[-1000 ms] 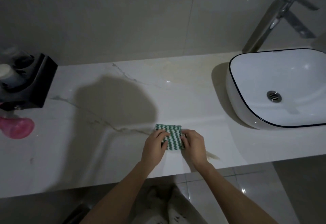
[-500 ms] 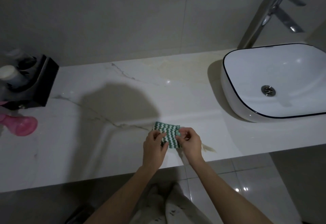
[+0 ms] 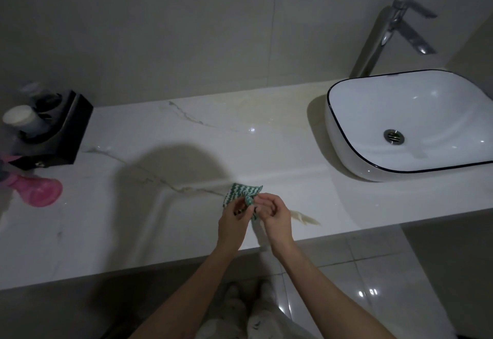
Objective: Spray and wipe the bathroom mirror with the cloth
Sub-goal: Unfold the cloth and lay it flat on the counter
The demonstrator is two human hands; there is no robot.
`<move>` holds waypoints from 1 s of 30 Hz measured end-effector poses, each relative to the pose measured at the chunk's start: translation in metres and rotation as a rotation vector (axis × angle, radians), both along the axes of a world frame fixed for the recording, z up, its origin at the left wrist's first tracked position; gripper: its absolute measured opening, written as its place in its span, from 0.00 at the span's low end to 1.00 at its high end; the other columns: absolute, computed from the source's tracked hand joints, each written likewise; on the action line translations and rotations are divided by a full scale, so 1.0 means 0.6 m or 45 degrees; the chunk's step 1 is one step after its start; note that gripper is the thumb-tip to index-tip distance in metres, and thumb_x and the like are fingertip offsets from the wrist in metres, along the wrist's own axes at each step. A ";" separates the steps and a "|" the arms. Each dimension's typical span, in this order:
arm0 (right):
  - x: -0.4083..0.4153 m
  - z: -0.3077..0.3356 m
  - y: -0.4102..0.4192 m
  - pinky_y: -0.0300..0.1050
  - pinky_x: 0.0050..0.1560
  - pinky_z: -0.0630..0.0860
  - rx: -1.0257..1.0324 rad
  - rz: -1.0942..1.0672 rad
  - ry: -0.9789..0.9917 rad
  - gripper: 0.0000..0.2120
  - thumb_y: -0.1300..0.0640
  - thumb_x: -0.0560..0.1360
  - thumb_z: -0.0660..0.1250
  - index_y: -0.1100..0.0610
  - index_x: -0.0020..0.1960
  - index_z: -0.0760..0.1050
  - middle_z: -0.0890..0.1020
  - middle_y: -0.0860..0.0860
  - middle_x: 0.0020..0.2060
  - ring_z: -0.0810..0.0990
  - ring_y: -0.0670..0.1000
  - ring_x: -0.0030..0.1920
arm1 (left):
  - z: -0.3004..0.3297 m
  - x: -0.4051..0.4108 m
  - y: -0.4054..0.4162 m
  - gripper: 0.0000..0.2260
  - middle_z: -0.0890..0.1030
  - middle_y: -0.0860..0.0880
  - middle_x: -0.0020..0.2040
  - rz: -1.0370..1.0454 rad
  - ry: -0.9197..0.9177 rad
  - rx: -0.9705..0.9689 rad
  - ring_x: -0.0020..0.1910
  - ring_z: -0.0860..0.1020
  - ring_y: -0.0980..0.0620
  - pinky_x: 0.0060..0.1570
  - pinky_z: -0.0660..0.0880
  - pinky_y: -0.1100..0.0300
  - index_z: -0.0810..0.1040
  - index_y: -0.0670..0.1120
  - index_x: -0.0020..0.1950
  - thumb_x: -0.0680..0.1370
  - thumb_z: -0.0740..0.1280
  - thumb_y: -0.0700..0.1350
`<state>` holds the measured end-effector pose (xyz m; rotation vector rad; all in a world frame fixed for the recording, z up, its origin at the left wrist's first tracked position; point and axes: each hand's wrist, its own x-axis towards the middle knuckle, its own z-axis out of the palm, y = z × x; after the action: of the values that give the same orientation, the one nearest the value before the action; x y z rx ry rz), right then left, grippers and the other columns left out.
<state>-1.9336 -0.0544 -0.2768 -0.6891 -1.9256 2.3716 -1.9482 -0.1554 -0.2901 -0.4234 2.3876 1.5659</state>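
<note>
A small green-and-white zigzag cloth (image 3: 241,191) is held just above the white marble counter (image 3: 165,178), near its front edge. My left hand (image 3: 234,222) grips the cloth's near part, fingers curled around it. My right hand (image 3: 274,214) is right beside it, fingers curled, pinching the cloth's right edge. The far part of the cloth sticks out beyond my fingers. The mirror is out of view. A pink bottle (image 3: 37,188) lies at the counter's far left; its top is cut off by the frame.
A white basin with a dark rim (image 3: 344,136) stands at the right under a chrome tap (image 3: 400,26). A black organiser box (image 3: 57,133) with cups sits at the left against the tiled wall. A pale scrap (image 3: 306,217) lies right of my hands.
The cloth lay flat on the counter under both hands; now it is lifted and bunched between them. The view has tilted slightly upward.
</note>
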 end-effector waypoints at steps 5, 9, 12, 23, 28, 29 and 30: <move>-0.002 -0.002 -0.023 0.40 0.47 0.77 -0.128 -0.141 -0.146 0.16 0.71 0.72 0.68 0.54 0.52 0.71 0.76 0.54 0.48 0.78 0.51 0.47 | 0.006 -0.012 -0.012 0.11 0.80 0.52 0.48 0.147 -0.039 0.067 0.47 0.78 0.53 0.45 0.73 0.64 0.75 0.50 0.54 0.74 0.70 0.50; -0.020 0.000 -0.039 0.36 0.39 0.77 -0.203 -0.106 -0.281 0.18 0.72 0.74 0.65 0.59 0.59 0.66 0.76 0.61 0.48 0.79 0.50 0.42 | 0.002 -0.014 -0.035 0.11 0.80 0.47 0.50 0.189 -0.019 0.072 0.48 0.79 0.49 0.52 0.76 0.54 0.75 0.49 0.56 0.76 0.68 0.50; -0.032 0.004 -0.056 0.35 0.32 0.76 -0.252 -0.017 -0.332 0.14 0.73 0.75 0.63 0.64 0.58 0.68 0.74 0.59 0.39 0.76 0.46 0.29 | -0.001 -0.012 -0.054 0.13 0.80 0.46 0.50 0.179 0.002 0.040 0.47 0.80 0.49 0.50 0.78 0.53 0.74 0.49 0.60 0.77 0.66 0.50; -0.036 -0.013 -0.063 0.34 0.28 0.67 0.383 0.180 -0.403 0.16 0.65 0.72 0.70 0.55 0.30 0.69 0.73 0.50 0.28 0.71 0.47 0.30 | -0.004 -0.006 -0.072 0.12 0.77 0.46 0.52 -0.033 0.208 -0.166 0.49 0.79 0.49 0.52 0.77 0.57 0.79 0.48 0.59 0.75 0.70 0.43; -0.032 -0.005 -0.057 0.27 0.27 0.66 0.345 0.151 -0.342 0.14 0.64 0.70 0.73 0.57 0.33 0.69 0.74 0.49 0.31 0.72 0.44 0.31 | -0.001 -0.015 -0.072 0.06 0.77 0.44 0.50 -0.145 0.290 -0.302 0.45 0.77 0.51 0.49 0.74 0.60 0.81 0.42 0.51 0.76 0.68 0.40; -0.032 -0.004 -0.056 0.27 0.27 0.66 0.329 0.149 -0.335 0.13 0.64 0.70 0.74 0.58 0.35 0.70 0.74 0.48 0.31 0.72 0.44 0.31 | -0.001 -0.015 -0.073 0.06 0.78 0.44 0.49 -0.132 0.292 -0.293 0.45 0.78 0.50 0.48 0.74 0.59 0.81 0.41 0.51 0.76 0.67 0.39; -0.031 -0.002 -0.055 0.27 0.27 0.66 0.307 0.151 -0.328 0.11 0.65 0.70 0.74 0.59 0.36 0.72 0.74 0.49 0.32 0.72 0.44 0.32 | -0.001 -0.015 -0.073 0.06 0.79 0.44 0.48 -0.116 0.286 -0.276 0.45 0.79 0.50 0.49 0.75 0.59 0.81 0.41 0.51 0.77 0.67 0.39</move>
<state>-1.9523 -0.0871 -0.2780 -0.9226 -2.3673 2.1467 -1.9573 -0.1993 -0.2908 -0.1833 2.7184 1.3853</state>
